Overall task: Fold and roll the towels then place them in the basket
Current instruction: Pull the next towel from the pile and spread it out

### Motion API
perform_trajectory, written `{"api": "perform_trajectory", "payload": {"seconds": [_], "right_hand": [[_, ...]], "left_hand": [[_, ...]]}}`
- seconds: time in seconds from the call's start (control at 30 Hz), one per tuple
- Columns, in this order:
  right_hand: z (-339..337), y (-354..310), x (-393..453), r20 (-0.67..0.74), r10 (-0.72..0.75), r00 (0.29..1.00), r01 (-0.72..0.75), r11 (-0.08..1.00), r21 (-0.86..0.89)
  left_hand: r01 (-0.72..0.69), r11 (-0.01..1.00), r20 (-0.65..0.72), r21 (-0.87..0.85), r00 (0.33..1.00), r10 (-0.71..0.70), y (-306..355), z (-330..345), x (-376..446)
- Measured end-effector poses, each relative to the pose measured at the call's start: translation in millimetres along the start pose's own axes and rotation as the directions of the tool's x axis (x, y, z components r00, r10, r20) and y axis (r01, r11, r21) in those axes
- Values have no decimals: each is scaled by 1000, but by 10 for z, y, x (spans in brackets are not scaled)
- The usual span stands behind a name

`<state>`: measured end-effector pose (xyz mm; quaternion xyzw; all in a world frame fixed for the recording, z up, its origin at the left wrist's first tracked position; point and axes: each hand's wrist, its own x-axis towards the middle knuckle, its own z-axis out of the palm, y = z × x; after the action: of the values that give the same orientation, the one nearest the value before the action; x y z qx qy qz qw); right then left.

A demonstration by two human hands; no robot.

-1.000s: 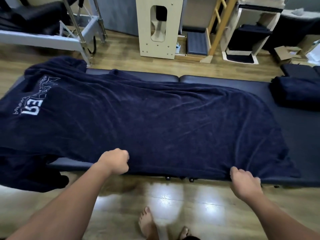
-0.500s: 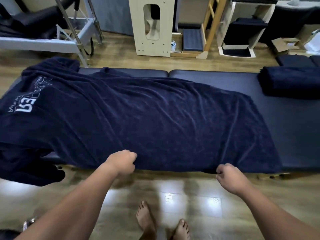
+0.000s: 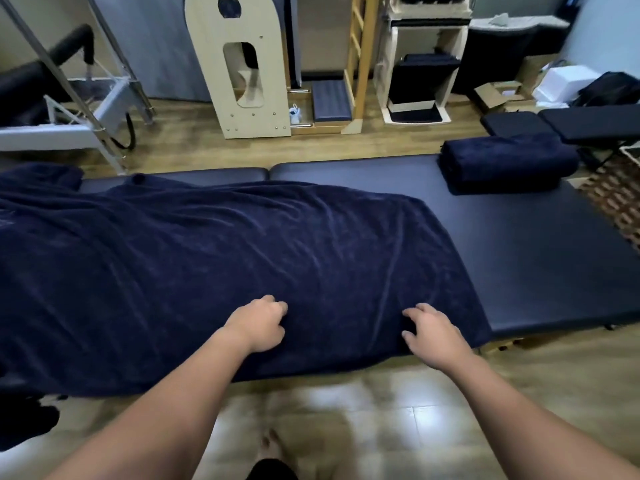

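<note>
The padded table [image 3: 540,258], a long bench upholstered in smooth dark navy vinyl with a seam across its middle, serves as the landmark. Over the table's left and middle stretch lies the large towel [image 3: 221,258], a deep navy terry cloth with a soft, velvety nap and shallow creases running across it; its left part spills past the table's left end and hangs down toward the wooden floor [image 3: 391,403], and its near edge drapes over the table's front side.

The left hand [image 3: 258,323] rests on the towel close to the table's front edge, fingers curled under and gathering the cloth, knuckles up. Whether the cloth is truly pinched inside the fist cannot be told from this angle. Just to its right, the right hand [image 3: 434,332] lies on the same towel near the table's front edge, fingers bent but spread apart, their tips pressing into the nap like a loose claw, holding nothing closed.

At the table's far right corner sits a folded towel [image 3: 505,164], a thick, rounded navy bundle. Beyond the table's right end, a woven basket [image 3: 616,199] with an open brown lattice pattern shows partly.
</note>
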<state>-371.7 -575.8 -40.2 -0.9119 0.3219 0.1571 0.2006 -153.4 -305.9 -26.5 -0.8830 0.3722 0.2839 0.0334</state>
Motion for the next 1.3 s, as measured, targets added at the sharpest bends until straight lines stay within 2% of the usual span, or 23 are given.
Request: {"api": "perform_trajectory", "payload": {"seconds": [0.37, 0.67, 0.8, 0.93, 1.1, 1.23, 1.3], "right_hand": [[-489, 76, 1019, -15, -11, 1000, 12, 995, 98], [-974, -96, 1939, 29, 88, 996, -92, 981, 171], [-1096, -112, 2241, 1, 98, 995, -96, 979, 178], [-1211, -93, 2568, -73, 165, 984, -154, 978, 142], [-1343, 14, 2918, -135, 208, 969, -200, 977, 68], [-1423, 51, 3123, 31, 169, 985, -170, 984, 52], [-1451, 47, 3149, 108, 111, 988, -119, 991, 68]], "left_hand": [[-40, 999, -44, -31, 998, 39, 245, -586, 1092], [-23, 991, -130, -134, 991, 5, 203, -1206, 2246], [1, 975, -146, -220, 989, -34, 193, -1462, 2682], [14, 973, -147, -229, 988, -48, 202, -1628, 3075], [102, 990, -147, -95, 982, -115, 320, -1717, 3239], [109, 989, 86, 97, 989, -117, 434, -1879, 3224], [79, 980, 112, 181, 989, -101, 499, -1907, 3186]]}}
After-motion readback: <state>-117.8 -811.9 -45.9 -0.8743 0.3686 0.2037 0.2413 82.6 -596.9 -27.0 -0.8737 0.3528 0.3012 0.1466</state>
